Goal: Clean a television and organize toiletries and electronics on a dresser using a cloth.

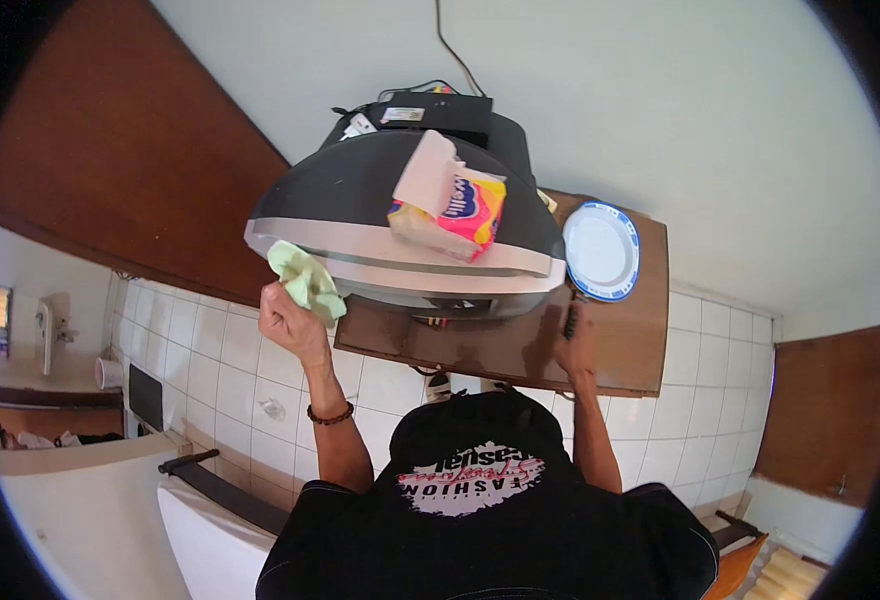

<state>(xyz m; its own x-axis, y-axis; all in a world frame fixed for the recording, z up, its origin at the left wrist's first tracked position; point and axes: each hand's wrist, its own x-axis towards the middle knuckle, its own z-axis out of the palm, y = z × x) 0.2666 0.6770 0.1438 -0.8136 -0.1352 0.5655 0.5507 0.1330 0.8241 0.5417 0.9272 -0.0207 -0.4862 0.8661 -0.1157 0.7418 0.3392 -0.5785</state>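
My left hand (290,324) grips a pale green cloth (306,281) at the left front corner of a CRT television (312,191). The cloth hangs over the corner of the silver front frame. My right hand (578,349) is over the brown wooden cabinet (635,352), right of the screen. Its fingers are around a slim black object (571,319), which looks like a remote control; the blur hides its details. On top of the television lies an opened tissue pack (477,214) with a tissue (426,176) sticking out.
A white dish with a blue patterned rim (603,251) stands on the cabinet's right side. Behind the television top sits a black box (440,112) with cables, beside a white plug or adapter (359,126). A clear plastic scrap (272,409) lies on the tiled floor (380,382). Chairs stand behind me.
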